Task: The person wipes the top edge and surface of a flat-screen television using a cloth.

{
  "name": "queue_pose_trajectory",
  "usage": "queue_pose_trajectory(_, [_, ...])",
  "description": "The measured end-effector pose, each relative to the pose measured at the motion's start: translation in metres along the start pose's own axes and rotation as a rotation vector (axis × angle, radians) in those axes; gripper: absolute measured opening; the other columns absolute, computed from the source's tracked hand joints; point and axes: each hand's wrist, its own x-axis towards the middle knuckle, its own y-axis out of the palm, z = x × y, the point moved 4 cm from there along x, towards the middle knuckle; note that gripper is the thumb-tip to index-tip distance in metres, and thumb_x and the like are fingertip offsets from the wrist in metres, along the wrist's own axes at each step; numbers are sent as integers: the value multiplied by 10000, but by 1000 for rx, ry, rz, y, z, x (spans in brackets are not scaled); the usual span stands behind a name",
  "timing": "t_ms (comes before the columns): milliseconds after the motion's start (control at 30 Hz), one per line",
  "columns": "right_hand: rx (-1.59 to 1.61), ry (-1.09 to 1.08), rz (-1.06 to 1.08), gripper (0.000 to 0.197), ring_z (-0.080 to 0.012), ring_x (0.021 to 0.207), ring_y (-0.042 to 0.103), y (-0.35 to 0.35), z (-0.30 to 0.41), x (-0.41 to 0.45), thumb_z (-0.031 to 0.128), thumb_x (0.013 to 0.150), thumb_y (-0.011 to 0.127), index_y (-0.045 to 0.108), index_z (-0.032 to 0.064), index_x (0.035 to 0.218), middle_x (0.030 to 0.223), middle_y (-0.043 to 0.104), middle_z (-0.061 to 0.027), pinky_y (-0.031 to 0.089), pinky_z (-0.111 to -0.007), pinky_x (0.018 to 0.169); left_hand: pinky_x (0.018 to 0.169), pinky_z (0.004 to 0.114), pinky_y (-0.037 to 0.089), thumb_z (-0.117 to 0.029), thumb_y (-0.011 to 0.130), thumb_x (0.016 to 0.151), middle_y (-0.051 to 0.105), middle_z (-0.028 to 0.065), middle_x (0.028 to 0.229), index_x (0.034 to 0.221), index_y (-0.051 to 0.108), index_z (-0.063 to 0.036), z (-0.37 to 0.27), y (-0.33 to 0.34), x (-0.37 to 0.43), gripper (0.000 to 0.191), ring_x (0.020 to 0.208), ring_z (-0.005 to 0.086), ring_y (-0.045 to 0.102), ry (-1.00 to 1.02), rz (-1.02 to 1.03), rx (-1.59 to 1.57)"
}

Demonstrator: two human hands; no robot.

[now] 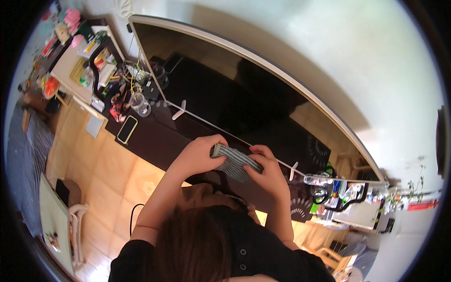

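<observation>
Between my two hands is a grey-and-white striped cloth item (233, 163), perhaps a sock, held over the dark cabinet top (158, 141). My left hand (201, 155) grips its cuffed, pale-edged end, thumb below and fingers above. At the other end my right hand (264, 167) pinches the fabric between thumb and fingers. Brown cloth (204, 197) lies close to my body, below the striped piece. Just beyond my hands stands a large television (239, 91) with a dark, reflective screen.
A phone (127, 129) lies near the cabinet's left part, beside a clear plastic cup (140, 105) and tangled cables. At the right end are a plastic bottle (317, 179) and assorted small items. The television's white feet (179, 110) rest on the cabinet top.
</observation>
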Motion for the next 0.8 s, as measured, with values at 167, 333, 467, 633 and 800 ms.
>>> queue_pose_trajectory(167, [47,101,-237,506,-297,1158,576,24,40,43,83,806,723,554,2,1276,1265,591,-144,454,-372,984,780,344,521,-146,749,803,688,132,926,1066,603,-33,3,-61,11,321,850,296,674,173,-79,-152])
queue_pose_trajectory(333, [-63,-103,-280,701,-312,1202,557,54,85,65,172,694,853,498,44,1284,1284,601,-127,417,-398,1046,813,309,503,-107,760,806,656,73,960,1068,630,-27,8,-91,21,304,909,190,642,321,79,-143])
queue_pose_trajectory(467, [50,52,-496,478,-372,1041,620,94,84,57,127,801,766,522,64,1207,1134,637,-171,500,-429,897,836,320,491,-110,766,797,641,86,1027,1082,635,-42,5,-100,30,321,958,233,626,452,81,-121])
queue_pose_trajectory(633, [-97,-26,-860,197,-259,859,631,88,85,36,-49,864,603,535,40,1025,946,619,-138,503,-336,770,920,394,465,-66,709,801,621,139,1123,1122,611,-34,-13,-126,38,338,1054,321,587,757,-59,47])
queue_pose_trajectory(800, [316,32,-1501,124,-148,739,556,18,42,-14,52,972,442,547,76,1033,909,578,-47,474,-294,669,1007,436,391,-72,687,798,633,126,1168,1092,643,-47,-62,-154,57,299,1106,335,562,1133,-400,379])
